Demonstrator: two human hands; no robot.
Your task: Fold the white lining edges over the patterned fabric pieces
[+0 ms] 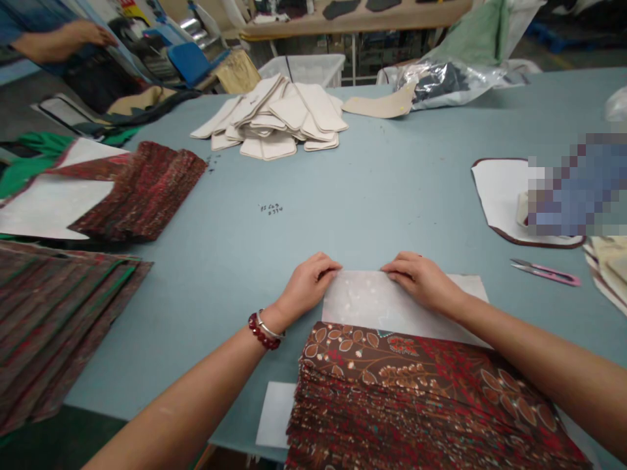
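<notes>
A whitish sheet (362,297) lies flat on the blue-grey table, faintly mottled. Its far left corner is pinched between the thumb and fingers of my left hand (313,277). Further right along the same far edge, my right hand (416,277) has its fingers and thumb closed on the sheet. Nearer to me, a thick stack of brown and red floral fabric pieces (421,391) covers the sheet's near part. My right forearm passes over the stack's right side. A small white piece (275,414) sticks out left of the stack.
Pink-handled thread snips (546,272) lie at right, below a white dark-edged panel (504,202). Cream pieces (279,117) are heaped at the back. Folded patterned fabric (147,189) and striped layers (63,326) occupy the left. Another person's hand (78,39) shows at upper left.
</notes>
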